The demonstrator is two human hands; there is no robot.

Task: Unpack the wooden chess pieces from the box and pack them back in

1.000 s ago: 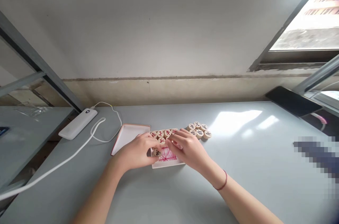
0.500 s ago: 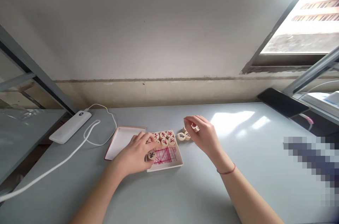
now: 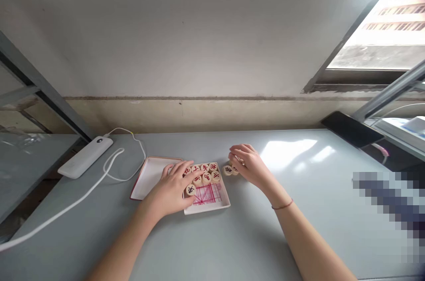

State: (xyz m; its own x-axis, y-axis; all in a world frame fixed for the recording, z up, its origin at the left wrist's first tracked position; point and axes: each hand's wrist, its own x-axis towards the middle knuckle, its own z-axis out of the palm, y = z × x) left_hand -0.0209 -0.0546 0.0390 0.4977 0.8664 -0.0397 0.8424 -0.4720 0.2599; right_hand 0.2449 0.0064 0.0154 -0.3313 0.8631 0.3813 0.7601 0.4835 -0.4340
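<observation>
A shallow white box [image 3: 223, 201] holds rows of round Chinese chess pieces [image 3: 206, 177], red-marked ones at the back and a black-marked piece [image 3: 191, 190] in front of them. Over the box's left side, my left hand [image 3: 174, 188] lies with fingers apart, thumb and forefinger on either side of the black-marked piece without gripping it. Right of the box, my right hand [image 3: 249, 163] curls its fingers round pieces in a small group of loose black-marked pieces [image 3: 227, 170]. The hand partly hides that group.
The white-lined box lid [image 3: 149, 177] lies left of the box, partly under my left hand. A white power bank [image 3: 85, 157] with a white cable [image 3: 66, 208] is farther left. A dark flat object [image 3: 352, 128] leans at the back right, beside a metal frame.
My left fingers have loosened from the black-marked piece, which now stands in the box. My right hand has come down and slightly left onto the loose pieces.
</observation>
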